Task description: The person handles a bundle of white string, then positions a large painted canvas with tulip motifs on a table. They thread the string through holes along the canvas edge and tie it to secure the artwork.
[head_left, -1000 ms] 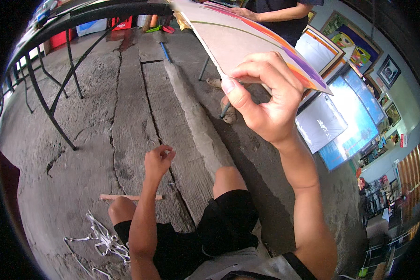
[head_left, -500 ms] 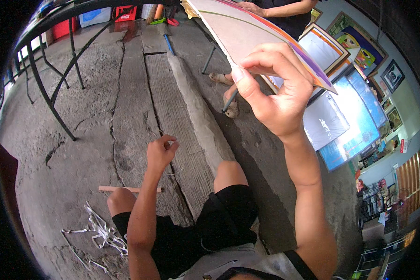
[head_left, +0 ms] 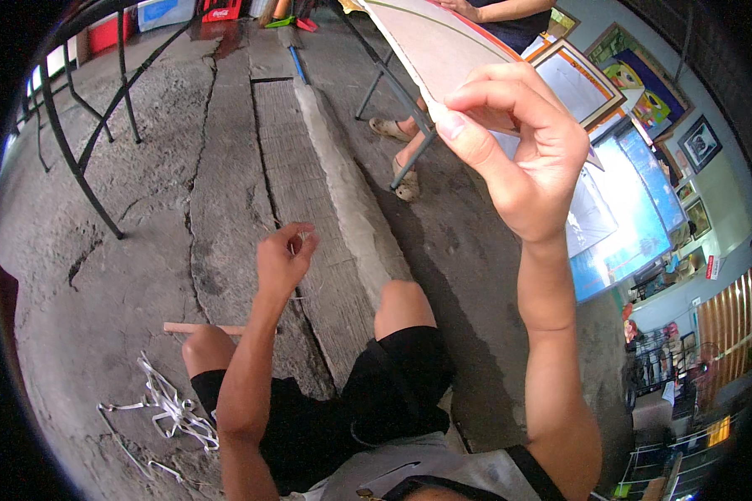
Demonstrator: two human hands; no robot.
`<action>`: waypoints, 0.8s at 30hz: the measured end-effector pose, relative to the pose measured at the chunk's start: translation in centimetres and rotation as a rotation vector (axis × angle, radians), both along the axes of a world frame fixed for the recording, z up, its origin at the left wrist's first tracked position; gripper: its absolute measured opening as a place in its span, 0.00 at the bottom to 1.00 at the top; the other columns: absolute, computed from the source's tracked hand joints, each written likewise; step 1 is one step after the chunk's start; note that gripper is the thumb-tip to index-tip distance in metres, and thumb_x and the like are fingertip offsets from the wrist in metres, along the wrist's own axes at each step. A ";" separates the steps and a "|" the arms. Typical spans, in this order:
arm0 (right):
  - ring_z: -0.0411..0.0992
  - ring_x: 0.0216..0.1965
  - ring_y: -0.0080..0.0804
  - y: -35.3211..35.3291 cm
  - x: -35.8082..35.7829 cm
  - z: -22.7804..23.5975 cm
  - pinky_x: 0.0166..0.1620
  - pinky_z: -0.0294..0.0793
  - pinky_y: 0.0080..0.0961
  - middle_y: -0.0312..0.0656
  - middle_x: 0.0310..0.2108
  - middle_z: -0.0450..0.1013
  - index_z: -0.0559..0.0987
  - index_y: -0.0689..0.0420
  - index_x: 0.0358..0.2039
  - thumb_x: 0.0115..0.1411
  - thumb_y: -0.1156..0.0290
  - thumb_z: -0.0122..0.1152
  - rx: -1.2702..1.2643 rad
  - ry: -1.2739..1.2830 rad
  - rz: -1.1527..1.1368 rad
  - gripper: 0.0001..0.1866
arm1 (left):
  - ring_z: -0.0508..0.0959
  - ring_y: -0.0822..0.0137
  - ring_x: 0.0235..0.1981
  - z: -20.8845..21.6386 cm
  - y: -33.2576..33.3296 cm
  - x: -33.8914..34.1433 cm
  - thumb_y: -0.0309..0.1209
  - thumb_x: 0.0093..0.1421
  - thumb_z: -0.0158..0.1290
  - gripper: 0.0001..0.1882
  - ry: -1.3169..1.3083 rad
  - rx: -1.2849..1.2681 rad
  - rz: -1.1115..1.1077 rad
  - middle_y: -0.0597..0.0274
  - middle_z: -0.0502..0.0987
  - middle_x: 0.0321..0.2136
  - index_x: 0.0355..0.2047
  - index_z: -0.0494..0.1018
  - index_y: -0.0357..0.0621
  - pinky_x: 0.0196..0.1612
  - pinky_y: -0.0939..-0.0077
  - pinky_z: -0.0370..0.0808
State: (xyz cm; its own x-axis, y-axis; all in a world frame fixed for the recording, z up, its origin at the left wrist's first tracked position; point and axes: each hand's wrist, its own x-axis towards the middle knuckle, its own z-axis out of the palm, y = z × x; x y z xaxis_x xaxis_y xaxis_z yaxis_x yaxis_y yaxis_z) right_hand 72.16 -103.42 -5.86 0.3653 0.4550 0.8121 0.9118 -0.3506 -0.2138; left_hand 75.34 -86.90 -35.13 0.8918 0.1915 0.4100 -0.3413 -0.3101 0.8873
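Observation:
My right hand (head_left: pixel 522 146) is raised at the upper right, thumb and index finger pinched together. They meet over the edge of a thin flat panel (head_left: pixel 443 46), pale with an orange-red rim. I cannot tell whether they grip the panel edge or something small in front of it. Lower down, above the floor in front of my knees, my left hand (head_left: pixel 284 260) is closed, with its fingers curled towards the thumb. A thin pale strand (head_left: pixel 299 297) curves out below this hand. What lies inside the fingers is too small to see.
Another person's hand (head_left: pixel 464 8) is at the panel's far edge. Dark metal legs (head_left: pixel 88 188) stand at left. A wooden stick (head_left: pixel 184 328) and tangled white strips (head_left: pixel 171 405) lie by my knee. Framed pictures (head_left: pixel 581 83) lean at right.
My right hand has shifted slightly right and shows more of its palm side. My left hand has risen a little. The whole view has turned slightly.

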 end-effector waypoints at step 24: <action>0.66 0.31 0.18 -0.6 0.1 1.0 0.32 0.65 0.11 0.38 0.32 0.69 0.77 0.67 0.29 0.53 0.83 0.55 -0.120 0.052 0.033 0.04 | 0.76 0.76 0.22 22.4 -2.4 -2.3 0.20 0.44 0.63 0.09 -1.170 0.018 0.295 0.59 0.79 0.24 0.28 0.78 0.38 0.21 0.87 0.67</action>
State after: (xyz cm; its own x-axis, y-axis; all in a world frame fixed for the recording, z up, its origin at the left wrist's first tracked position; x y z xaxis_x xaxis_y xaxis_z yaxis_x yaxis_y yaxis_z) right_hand 72.24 -104.02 -4.83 0.3892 0.5603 0.7312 0.9119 -0.3468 -0.2196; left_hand 73.06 -89.30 -12.71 -0.0982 0.3111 0.9453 -0.8497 -0.5207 0.0831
